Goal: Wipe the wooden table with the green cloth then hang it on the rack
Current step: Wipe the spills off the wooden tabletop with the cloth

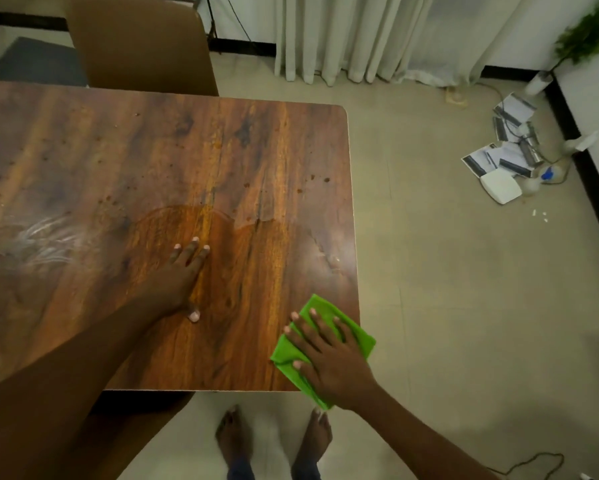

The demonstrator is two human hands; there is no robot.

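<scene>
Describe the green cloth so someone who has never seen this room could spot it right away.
Find the wooden table filling the left of the view, then go to its near right corner. There the right hand presses flat on the green cloth, which overhangs the table's edges. It is the only bright green thing on the table; the left hand rests on bare wood.

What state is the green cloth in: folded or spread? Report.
Folded: the green cloth shows layered edges under the flat right hand at the table corner.
</scene>
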